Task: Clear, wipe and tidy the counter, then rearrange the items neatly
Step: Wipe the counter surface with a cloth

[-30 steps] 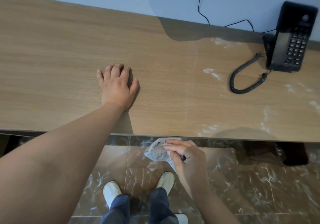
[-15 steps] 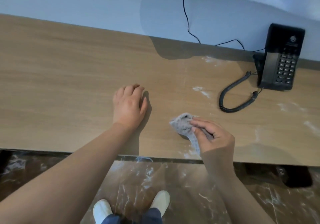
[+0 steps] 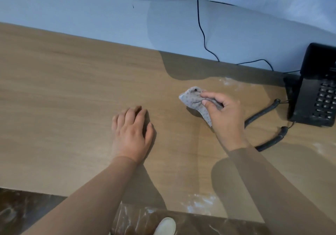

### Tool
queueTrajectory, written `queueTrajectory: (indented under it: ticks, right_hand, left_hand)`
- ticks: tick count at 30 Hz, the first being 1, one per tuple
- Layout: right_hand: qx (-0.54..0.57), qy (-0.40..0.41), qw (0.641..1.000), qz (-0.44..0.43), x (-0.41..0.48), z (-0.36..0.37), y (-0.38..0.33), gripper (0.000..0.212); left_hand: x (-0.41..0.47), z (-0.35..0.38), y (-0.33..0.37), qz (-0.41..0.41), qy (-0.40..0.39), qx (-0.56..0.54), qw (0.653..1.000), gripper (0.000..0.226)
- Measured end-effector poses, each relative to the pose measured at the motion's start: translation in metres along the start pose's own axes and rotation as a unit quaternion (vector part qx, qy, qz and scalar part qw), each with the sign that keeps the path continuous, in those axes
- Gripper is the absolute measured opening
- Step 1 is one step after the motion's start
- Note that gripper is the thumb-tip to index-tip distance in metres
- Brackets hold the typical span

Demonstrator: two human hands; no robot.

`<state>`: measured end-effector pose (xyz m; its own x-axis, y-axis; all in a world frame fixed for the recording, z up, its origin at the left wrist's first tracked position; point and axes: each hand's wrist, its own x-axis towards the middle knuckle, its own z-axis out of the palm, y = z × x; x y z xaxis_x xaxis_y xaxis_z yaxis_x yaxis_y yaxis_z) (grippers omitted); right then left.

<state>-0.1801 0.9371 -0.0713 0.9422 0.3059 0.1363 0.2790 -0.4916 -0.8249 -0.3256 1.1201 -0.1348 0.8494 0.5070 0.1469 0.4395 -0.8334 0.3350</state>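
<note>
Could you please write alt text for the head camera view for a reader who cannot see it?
A person's right hand pinches a grey cloth over a wooden counter, near a black telephone. The left hand rests palm-down; white smears mark the near edge.

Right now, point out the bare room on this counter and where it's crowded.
Widest bare patch: the counter left of the left hand, from the wall to the near edge. A narrower strip lies between the hands. Crowded at right: the right hand grips the cloth beside the coiled cord and telephone.
</note>
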Motion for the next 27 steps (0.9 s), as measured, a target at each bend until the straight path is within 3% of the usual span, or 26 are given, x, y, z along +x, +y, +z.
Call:
queueTrajectory:
  ticks: [11, 22, 27]
  right_hand:
    - [-0.108, -0.015, 0.99, -0.093, 0.119, 0.027, 0.011, 0.022]
    - [-0.187, -0.065, 0.979, -0.04, 0.173, 0.058, 0.041, 0.024]
    - [-0.142, -0.048, 0.988, -0.035, 0.159, 0.064, 0.051, 0.023]
  left_hand:
    - [0.002, 0.001, -0.001, 0.01, 0.026, 0.003, 1.0, 0.047]
    - [0.003, -0.001, -0.001, 0.011, 0.015, 0.005, 1.0, 0.047]
    - [0.003, -0.001, 0.0, 0.01, 0.009, 0.007, 1.0, 0.047]
